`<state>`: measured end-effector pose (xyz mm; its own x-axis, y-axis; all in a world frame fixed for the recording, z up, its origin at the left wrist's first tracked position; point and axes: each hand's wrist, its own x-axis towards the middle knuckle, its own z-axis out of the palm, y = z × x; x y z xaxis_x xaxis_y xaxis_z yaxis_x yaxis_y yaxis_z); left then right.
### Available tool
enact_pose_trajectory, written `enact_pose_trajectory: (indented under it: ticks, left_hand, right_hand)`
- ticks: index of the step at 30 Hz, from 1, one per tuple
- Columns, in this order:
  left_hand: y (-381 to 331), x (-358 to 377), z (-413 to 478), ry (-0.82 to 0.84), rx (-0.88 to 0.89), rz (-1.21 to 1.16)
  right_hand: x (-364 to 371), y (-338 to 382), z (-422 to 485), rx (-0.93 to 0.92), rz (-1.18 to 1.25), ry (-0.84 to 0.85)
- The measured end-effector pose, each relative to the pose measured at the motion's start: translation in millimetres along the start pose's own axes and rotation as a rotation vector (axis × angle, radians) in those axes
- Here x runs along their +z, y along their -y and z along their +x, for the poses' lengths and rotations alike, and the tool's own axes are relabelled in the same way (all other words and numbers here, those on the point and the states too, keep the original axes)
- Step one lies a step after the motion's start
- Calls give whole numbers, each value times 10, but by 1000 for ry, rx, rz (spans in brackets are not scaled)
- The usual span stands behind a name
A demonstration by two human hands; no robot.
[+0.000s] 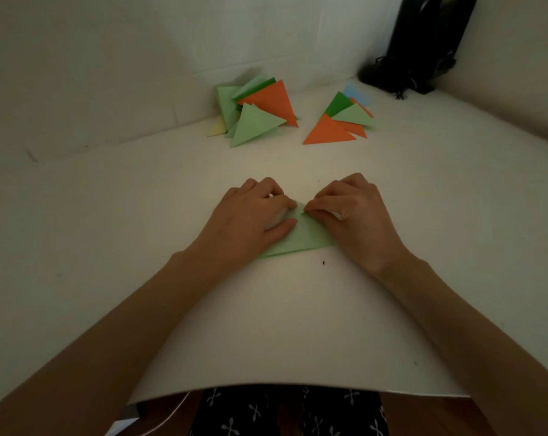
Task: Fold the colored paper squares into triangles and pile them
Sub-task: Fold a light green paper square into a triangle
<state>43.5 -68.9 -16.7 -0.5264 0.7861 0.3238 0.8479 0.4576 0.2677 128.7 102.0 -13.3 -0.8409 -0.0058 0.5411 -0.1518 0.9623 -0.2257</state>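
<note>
I see a white table [297, 325] with a matte top. A light green paper [304, 237], folded to a triangle, lies flat on it between and partly under the left hand [253, 215] and the right hand [354, 212], whose fingertips pinch its far tip. A tiny black speck [323, 263] sits on the table just nearer than the right hand. Well beyond the left hand lies a loose pile of green, orange and yellow triangles [253, 114]. Beyond the right hand lies a smaller pile of orange, green and blue triangles [345, 121]. Farther right of that, a black device [423, 48] with cords stands in the corner.
</note>
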Motion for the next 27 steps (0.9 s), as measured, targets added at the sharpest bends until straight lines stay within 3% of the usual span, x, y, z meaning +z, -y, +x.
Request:
enact_pose_trajectory:
  ticks: [14,22,27]
  left_hand:
    - [-37,4,-7,-40,74,186]
    - [-163,139,-5,-119,113,573]
    - [-150,101,-30,-89,59,468]
  right_hand:
    - [-49,-9,-8,-39,-83,106]
    - [-98,98,-9,-178,-451,194]
    - [-217,-14,-62,-213,-468,240]
